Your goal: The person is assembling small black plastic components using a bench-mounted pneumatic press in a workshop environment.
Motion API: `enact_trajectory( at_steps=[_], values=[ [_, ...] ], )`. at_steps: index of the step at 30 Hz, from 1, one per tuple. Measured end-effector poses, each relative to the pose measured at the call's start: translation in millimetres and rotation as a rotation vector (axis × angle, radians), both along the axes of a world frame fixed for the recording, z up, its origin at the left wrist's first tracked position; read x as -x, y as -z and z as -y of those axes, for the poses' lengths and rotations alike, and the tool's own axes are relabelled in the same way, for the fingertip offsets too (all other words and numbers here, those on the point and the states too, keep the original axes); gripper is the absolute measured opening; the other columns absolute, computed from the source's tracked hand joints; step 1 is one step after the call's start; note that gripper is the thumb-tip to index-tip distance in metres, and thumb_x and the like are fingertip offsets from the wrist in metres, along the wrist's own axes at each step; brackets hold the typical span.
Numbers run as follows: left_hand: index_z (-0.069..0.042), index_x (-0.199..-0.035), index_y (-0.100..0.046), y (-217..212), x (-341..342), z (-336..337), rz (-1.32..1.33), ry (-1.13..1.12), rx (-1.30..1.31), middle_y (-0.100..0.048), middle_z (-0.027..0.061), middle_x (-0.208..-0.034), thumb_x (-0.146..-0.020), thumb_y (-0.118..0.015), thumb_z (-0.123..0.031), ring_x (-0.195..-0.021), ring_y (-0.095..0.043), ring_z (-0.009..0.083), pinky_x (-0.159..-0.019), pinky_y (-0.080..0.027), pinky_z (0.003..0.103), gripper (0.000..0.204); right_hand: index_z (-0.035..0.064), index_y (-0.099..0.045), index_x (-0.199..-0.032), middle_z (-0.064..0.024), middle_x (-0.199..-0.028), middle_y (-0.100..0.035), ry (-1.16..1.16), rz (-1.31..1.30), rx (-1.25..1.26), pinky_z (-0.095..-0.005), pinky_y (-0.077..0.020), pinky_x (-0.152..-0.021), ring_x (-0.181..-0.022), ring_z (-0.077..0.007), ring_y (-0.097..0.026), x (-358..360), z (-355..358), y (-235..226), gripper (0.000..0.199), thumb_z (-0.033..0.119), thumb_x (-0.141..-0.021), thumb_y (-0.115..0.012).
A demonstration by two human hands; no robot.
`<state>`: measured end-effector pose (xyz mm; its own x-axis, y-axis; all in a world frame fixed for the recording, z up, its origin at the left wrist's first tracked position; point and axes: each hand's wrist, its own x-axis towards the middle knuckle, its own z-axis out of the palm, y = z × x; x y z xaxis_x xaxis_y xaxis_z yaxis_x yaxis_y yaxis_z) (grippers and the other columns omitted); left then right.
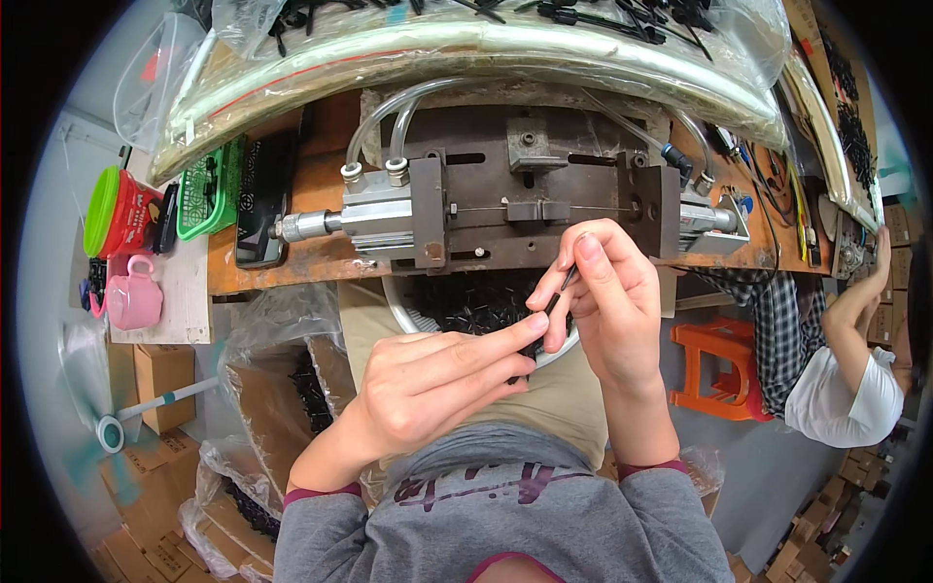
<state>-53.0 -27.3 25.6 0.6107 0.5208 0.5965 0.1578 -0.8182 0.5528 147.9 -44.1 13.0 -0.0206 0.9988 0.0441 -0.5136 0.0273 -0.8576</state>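
In front of my chest, my left hand (442, 384) is closed around a small black plastic part (553, 303), most of it hidden by the fingers. My right hand (610, 296) pinches the thin upper end of that same slim piece between thumb and forefinger; whether it is one part or two joined cannot be made out. Just beyond my fingertips is a dark metal fixture (491, 233) with a small centre block (537, 211) and a thin rod on either side. Below my hands, a white basin (403, 316) full of small black parts (466, 303) rests at my lap.
Silver air cylinders (377, 216) with clear hoses (367, 126) flank the fixture. Black parts (622, 19) lie on a plastic-covered shelf behind. A green basket (207, 194), phone (262, 199) and pink cup (134, 294) stand left. Another person (841, 389) works at right, near an orange stool (714, 369).
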Motion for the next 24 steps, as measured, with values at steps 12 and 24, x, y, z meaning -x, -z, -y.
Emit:
enact_trajectory(
  at_steps=[12, 24],
  values=[
    [-0.001, -0.087, -0.075, 5, 4, 2, 0.033, -0.001, 0.007, -0.073, 0.0144, -0.110, -0.065, -0.085, -0.013, -0.066, -0.069, 0.0166, -0.056, -0.054, 0.025, 0.028, -0.0051, -0.058, -0.106, -0.0148, -0.081, -0.068, 0.040, 0.190, -0.094, -0.0250, -0.0533, -0.050, -0.056, -0.0151, -0.066, 4, 7, -2, 0.019, 0.012, -0.104, -0.049],
    [0.001, -0.090, -0.075, 9, 4, 4, 0.093, 0.040, 0.101, -0.072, 0.0170, -0.110, -0.065, -0.085, -0.013, -0.068, -0.070, 0.0189, -0.058, -0.056, 0.026, 0.031, -0.0043, -0.054, -0.097, -0.0176, -0.075, -0.067, 0.068, 0.318, -0.102, -0.0241, -0.0506, -0.045, -0.050, -0.0162, -0.063, 11, 12, -11, 0.020, 0.011, -0.105, -0.045]
  ],
)
